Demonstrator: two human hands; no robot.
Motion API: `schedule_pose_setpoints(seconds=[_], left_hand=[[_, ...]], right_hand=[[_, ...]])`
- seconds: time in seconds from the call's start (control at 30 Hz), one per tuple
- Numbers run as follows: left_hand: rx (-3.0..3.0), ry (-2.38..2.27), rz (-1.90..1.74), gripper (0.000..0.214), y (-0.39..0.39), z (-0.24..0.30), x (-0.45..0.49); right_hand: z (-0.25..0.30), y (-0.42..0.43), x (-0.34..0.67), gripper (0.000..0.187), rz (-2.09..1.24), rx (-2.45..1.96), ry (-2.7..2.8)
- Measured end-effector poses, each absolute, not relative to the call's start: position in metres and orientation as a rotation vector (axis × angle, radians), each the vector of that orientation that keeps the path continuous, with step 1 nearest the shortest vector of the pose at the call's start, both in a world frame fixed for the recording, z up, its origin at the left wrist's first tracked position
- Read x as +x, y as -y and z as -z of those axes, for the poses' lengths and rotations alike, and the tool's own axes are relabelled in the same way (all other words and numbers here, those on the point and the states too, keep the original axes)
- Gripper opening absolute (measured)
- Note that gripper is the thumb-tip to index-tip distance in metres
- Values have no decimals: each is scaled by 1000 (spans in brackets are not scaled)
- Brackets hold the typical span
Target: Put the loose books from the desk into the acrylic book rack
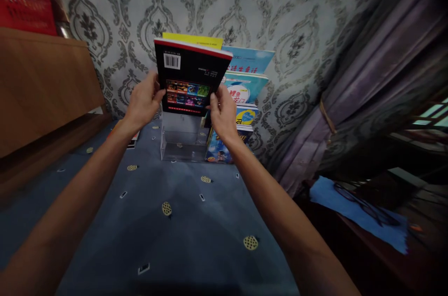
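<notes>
Between my two hands is a black book (191, 72) with a red edge, its printing upside down and a barcode at its upper left. My left hand (145, 100) grips the book's left edge, thumb on the near cover. On the opposite edge my right hand (223, 111) is closed around it. Below and behind the book stands a clear acrylic rack (184, 151). A yellow book (192, 40) shows above the black one. In the rack's right side stand a light-blue book (248, 57), a teal book (254, 83) and several smaller ones, partly hidden by my right hand.
A patterned wall (294, 20) rises behind the rack. Left is a wooden cabinet (45, 86) with a red box (24, 2) on top. Something flat and orange lies partly behind my left forearm. At right are a purple curtain (336, 81) and glasses (367, 205) on a blue cloth (325, 193).
</notes>
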State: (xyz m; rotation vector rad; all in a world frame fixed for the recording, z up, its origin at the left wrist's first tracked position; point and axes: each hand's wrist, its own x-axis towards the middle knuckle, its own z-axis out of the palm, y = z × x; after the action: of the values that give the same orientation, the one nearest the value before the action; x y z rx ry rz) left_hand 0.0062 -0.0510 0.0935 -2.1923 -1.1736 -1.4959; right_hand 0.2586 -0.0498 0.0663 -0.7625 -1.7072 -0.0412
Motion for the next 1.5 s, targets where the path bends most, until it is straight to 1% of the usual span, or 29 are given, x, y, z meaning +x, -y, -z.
schedule_pose_setpoints(seconds=[0.1,0.23,0.43,0.57,0.63,0.73,0.9,1.0,1.1,1.27,1.5], left_hand=[[-2215,1206,1479,24,61,-82,5],[-2284,1321,1415,16,75,-56,6],[-2429,1428,1380,6,110,4,9],[-2507,1535,1359,8,133,49,9],[-2523,1554,1340,9,137,58,9],[-2483,1484,1350,8,130,44,10],[-2230,1293,1454,14,93,-20,10],[-2154,1305,1462,12,72,-41,8],[-2179,1350,1454,10,58,-39,6],[-2277,1393,1423,6,47,-16,4],[-2262,1476,1349,12,31,-10,9]], right_hand=[[-54,61,256,32,-11,-790,1715],[-26,79,253,28,-80,-866,1732],[33,118,258,22,-214,-989,1737],[75,140,261,18,-242,-1006,1758],[83,143,262,18,-232,-1002,1767],[68,136,262,21,-146,-986,1761],[4,98,255,23,31,-936,1729],[-20,75,250,21,107,-912,1712],[-18,61,245,18,107,-949,1709],[7,51,244,15,88,-1055,1727],[17,33,244,12,35,-1151,1701]])
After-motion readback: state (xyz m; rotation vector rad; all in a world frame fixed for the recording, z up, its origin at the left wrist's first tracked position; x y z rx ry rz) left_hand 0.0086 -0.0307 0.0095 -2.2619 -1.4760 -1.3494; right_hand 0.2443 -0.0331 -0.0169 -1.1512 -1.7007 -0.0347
